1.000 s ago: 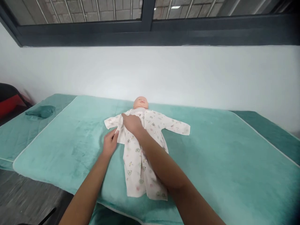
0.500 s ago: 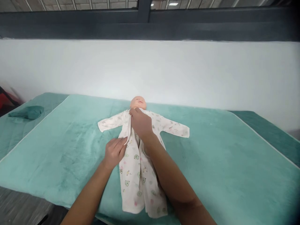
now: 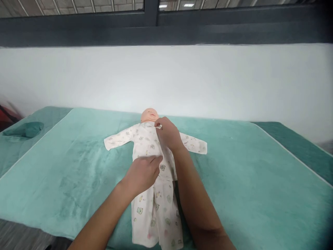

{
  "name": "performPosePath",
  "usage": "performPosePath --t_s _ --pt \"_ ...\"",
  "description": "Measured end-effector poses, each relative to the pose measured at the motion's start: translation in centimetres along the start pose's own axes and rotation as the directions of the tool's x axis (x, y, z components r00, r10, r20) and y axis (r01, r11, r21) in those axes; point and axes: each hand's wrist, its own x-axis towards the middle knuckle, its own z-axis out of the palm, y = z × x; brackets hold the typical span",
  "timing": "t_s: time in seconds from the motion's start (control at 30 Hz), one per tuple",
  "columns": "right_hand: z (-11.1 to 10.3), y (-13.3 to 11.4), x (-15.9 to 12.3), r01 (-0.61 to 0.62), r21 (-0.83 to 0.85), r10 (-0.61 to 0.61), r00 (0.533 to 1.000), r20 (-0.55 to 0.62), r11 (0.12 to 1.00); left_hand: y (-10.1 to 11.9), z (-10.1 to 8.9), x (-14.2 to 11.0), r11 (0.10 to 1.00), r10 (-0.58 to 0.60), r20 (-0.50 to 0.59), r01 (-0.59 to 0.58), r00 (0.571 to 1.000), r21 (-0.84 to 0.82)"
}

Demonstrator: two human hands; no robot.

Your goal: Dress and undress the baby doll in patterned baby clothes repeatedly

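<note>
A baby doll (image 3: 150, 115) lies on its back, wearing a white patterned baby top (image 3: 142, 140) with both sleeves spread wide. White patterned trousers (image 3: 156, 218) cover the legs. Near the doll's neck, my right hand (image 3: 168, 132) pinches the upper part of the top's front flap. Lower down, over the belly, my left hand (image 3: 145, 172) is closed on the edge of the same flap. The flap lies across the chest, and my right forearm hides part of the doll's side.
Under the doll spreads a green plush cover (image 3: 247, 180) over a bed or table. A white wall (image 3: 166, 80) rises behind it, below a dark window frame (image 3: 166, 33). At the far left, a green fabric piece (image 3: 24, 130) lies on the cover.
Both hands have moved rightward across the doll's chest with the flap. The top's front, gathered at the left before, now covers the chest and belly.
</note>
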Motion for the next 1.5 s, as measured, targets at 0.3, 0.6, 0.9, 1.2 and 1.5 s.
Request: performPosePath --t_s 0.3,0.6,0.9,1.2,1.5 --pt "-0.3 -0.4 0.2 -0.261 -0.122 0.268 0.963 0.038 0.957 -3.9 -2.0 3.5 0.868 -0.366 -0.124 0.290 0.922 -0.403" --pt "0.6 0.1 1.0 -0.299 -0.192 0.323 0.941 0.104 0.935 -9.1 0.9 13.3 0.716 -0.666 -0.078 0.606 0.742 -0.346" --pt "2.0 2.1 2.1 -0.273 0.514 0.358 0.931 -0.072 0.813 -8.7 1.8 13.1 0.746 -0.657 -0.180 0.597 0.732 -0.296" --pt "3.1 2.5 2.2 -0.234 0.750 0.373 0.928 -0.019 0.619 -9.0 1.9 12.8 0.446 -0.750 -0.116 0.367 0.652 -0.816" --pt "4.0 3.4 3.9 -0.154 0.738 0.264 0.964 -0.034 0.657 -9.8 2.5 12.8 0.503 -0.684 -0.113 0.354 0.721 -0.788"
